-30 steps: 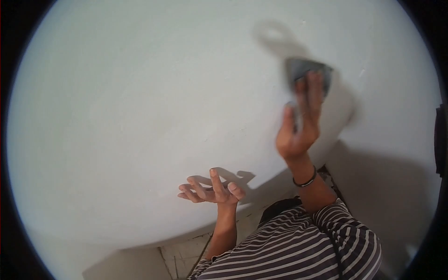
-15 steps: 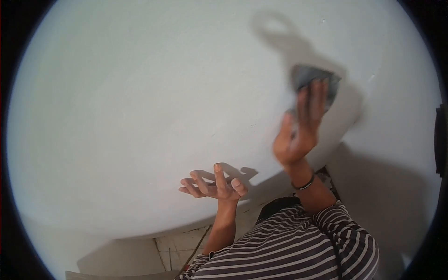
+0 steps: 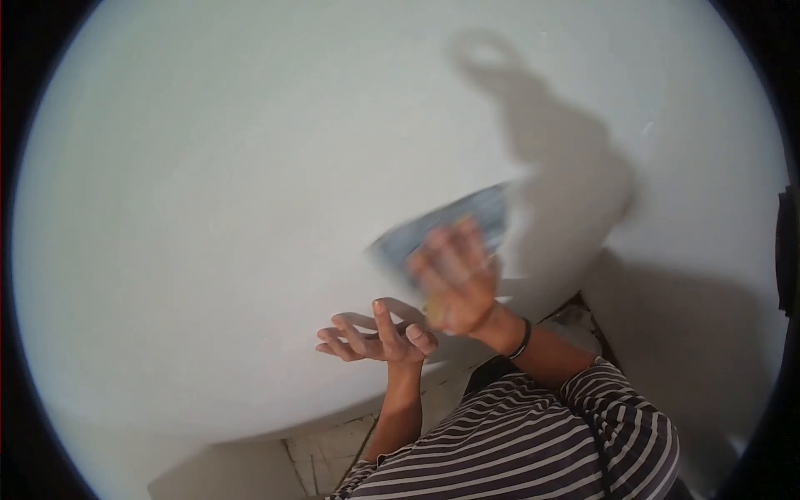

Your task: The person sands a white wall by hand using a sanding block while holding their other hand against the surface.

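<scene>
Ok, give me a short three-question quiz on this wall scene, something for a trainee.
1. True or false: the left hand holds something.
2. Which presses the flat grey sheet against the smooth white wall? A, the left hand; B, the right hand.
3. Fill in: the right wrist wears a thin black ____.
Key: 1 false, open and empty; 2 B; 3 wristband.

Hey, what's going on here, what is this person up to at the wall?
A person in a striped shirt presses a grey sheet against a white wall with the right hand, which is blurred. The left hand is open, fingers spread, empty, close to the wall just below.
</scene>
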`<state>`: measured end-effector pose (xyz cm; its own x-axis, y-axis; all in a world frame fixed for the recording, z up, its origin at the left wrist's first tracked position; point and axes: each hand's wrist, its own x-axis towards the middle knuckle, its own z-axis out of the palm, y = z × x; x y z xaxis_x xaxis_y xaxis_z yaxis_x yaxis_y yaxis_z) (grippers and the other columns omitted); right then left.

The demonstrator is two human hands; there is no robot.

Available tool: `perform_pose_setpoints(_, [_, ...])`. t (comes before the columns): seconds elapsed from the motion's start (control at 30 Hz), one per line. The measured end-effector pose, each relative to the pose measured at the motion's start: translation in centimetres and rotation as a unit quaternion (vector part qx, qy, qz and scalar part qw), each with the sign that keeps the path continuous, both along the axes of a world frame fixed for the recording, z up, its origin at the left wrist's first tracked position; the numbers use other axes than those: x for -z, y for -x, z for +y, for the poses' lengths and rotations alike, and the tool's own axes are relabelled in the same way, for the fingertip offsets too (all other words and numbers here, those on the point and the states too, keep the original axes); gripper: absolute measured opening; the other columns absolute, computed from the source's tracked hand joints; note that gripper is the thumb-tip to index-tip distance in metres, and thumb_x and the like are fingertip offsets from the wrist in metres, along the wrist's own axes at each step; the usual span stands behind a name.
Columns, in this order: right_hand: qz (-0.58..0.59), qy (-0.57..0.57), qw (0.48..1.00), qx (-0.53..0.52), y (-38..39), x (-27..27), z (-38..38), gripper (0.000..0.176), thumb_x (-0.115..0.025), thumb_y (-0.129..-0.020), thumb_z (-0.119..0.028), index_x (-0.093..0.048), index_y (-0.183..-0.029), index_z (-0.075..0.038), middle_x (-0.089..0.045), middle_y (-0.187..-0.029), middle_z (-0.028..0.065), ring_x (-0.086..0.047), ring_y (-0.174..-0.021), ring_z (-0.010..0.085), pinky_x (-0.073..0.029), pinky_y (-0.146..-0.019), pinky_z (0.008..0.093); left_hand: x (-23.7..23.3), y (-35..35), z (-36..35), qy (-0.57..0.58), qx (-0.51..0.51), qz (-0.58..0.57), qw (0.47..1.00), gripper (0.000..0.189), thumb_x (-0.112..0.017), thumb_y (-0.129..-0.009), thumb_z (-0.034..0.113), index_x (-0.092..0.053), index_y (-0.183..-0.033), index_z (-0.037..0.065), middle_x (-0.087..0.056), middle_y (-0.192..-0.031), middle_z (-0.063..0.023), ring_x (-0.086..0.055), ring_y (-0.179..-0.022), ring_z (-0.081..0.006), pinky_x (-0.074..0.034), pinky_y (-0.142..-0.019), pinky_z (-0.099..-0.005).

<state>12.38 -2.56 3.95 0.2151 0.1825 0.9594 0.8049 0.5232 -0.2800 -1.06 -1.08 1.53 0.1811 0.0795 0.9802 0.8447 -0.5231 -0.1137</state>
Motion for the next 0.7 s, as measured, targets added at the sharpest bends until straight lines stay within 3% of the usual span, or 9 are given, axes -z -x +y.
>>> perform_pose_setpoints(0.1, [-0.093,-0.031,0.991,0.088,-1.6,0.2,0.2,0.036,-0.055,-0.085,-0.020,-0.067,-0.119,-0.015,-0.058,-0.131,0.0094,-0.050,-0.124,0.0395,-0.033,-0.106,0.0598,-0.5,0.1,-0.2,-0.006,-0.010,0.032,0.999,0.052,-0.030,-0.094,0.037,-0.050,-0.132,0.008,-0.028,-0.149,-0.0252,-0.012,-0.143,-0.0411,-0.003,-0.113,-0.0614])
perform_pose_setpoints(0.13, [-0.039,0.001,0.998,0.046,-3.0,-0.3,0.8,0.037,-0.056,-0.083,-0.016,-0.066,-0.119,-0.011,-0.055,-0.134,0.0151,-0.048,-0.125,0.0411,-0.036,-0.104,0.0600,-0.5,0.3,-0.2,-0.004,-0.014,0.034,0.999,0.052,-0.030,-0.094,0.037,-0.050,-0.132,0.008,-0.028,-0.149,-0.0254,-0.012,-0.143,-0.0412,-0.003,-0.113,-0.0614])
perform_pose_setpoints(0.17, [0.003,-0.032,0.995,0.092,-4.5,-1.1,1.2,0.041,-0.057,-0.081,-0.011,-0.063,-0.121,-0.004,-0.049,-0.137,0.0232,-0.044,-0.127,0.0460,-0.035,-0.104,0.0594,-0.4,0.5,-0.2,-0.001,-0.021,0.034,0.999,0.052,-0.030,-0.094,0.037,-0.051,-0.132,0.008,-0.029,-0.149,-0.0257,-0.011,-0.143,-0.0413,-0.003,-0.113,-0.0614])
perform_pose_setpoints(0.2, [0.032,-0.065,0.991,0.112,-5.8,-2.8,1.1,0.040,-0.046,-0.092,-0.007,-0.054,-0.129,0.006,-0.041,-0.142,0.0298,-0.036,-0.133,0.0502,-0.027,-0.108,0.0588,-0.3,0.6,0.0,-0.009,-0.027,0.036,0.999,0.052,-0.031,-0.093,0.037,-0.052,-0.131,0.008,-0.029,-0.149,-0.0253,-0.011,-0.144,-0.0413,-0.003,-0.114,-0.0608])
perform_pose_setpoints(0.3, [0.039,-0.061,0.989,0.130,-5.0,-2.4,1.4,0.039,-0.048,-0.093,-0.012,-0.056,-0.127,0.005,-0.041,-0.141,0.0304,-0.034,-0.135,0.0490,-0.028,-0.109,0.0578,-0.3,0.6,0.0,-0.007,-0.025,0.026,0.999,0.052,-0.030,-0.094,0.037,-0.052,-0.131,0.008,-0.029,-0.149,-0.0248,-0.011,-0.144,-0.0409,-0.003,-0.114,-0.0603])
perform_pose_setpoints(0.4, [-0.032,-0.026,0.999,-0.003,0.2,1.1,0.7,0.041,-0.049,-0.088,-0.020,-0.062,-0.124,-0.007,-0.047,-0.139,0.0229,-0.044,-0.130,0.0420,-0.035,-0.106,0.0567,0.0,0.5,0.2,-0.007,-0.032,0.022,0.999,0.052,-0.029,-0.094,0.038,-0.052,-0.130,0.009,-0.029,-0.149,-0.0244,-0.011,-0.144,-0.0404,-0.003,-0.114,-0.0598])
perform_pose_setpoints(0.47, [-0.063,-0.012,0.998,-0.009,0.3,1.4,0.2,0.042,-0.050,-0.086,-0.021,-0.062,-0.125,-0.009,-0.049,-0.137,0.0219,-0.046,-0.127,0.0401,-0.035,-0.106,0.0570,0.1,0.4,0.2,-0.004,-0.023,0.025,0.999,0.052,-0.029,-0.094,0.038,-0.052,-0.130,0.009,-0.029,-0.149,-0.0244,-0.012,-0.144,-0.0404,-0.003,-0.114,-0.0598])
perform_pose_setpoints(0.6, [0.039,-0.044,0.993,0.104,-5.4,-2.2,1.2,0.040,-0.049,-0.091,-0.004,-0.054,-0.130,0.004,-0.042,-0.142,0.0281,-0.034,-0.135,0.0468,-0.029,-0.109,0.0542,0.0,0.7,0.2,-0.007,-0.035,0.025,0.999,0.051,-0.028,-0.095,0.037,-0.053,-0.130,0.010,-0.028,-0.149,-0.0244,-0.012,-0.144,-0.0408,-0.003,-0.114,-0.0599])
perform_pose_setpoints(0.7, [0.052,-0.055,0.985,0.154,-6.0,-2.0,1.9,0.042,-0.049,-0.091,-0.006,-0.053,-0.132,0.004,-0.040,-0.143,0.0295,-0.035,-0.135,0.0469,-0.029,-0.109,0.0542,-0.2,0.8,0.0,-0.004,-0.041,0.027,0.999,0.051,-0.028,-0.095,0.037,-0.052,-0.131,0.009,-0.029,-0.149,-0.0241,-0.012,-0.144,-0.0414,-0.003,-0.114,-0.0607])
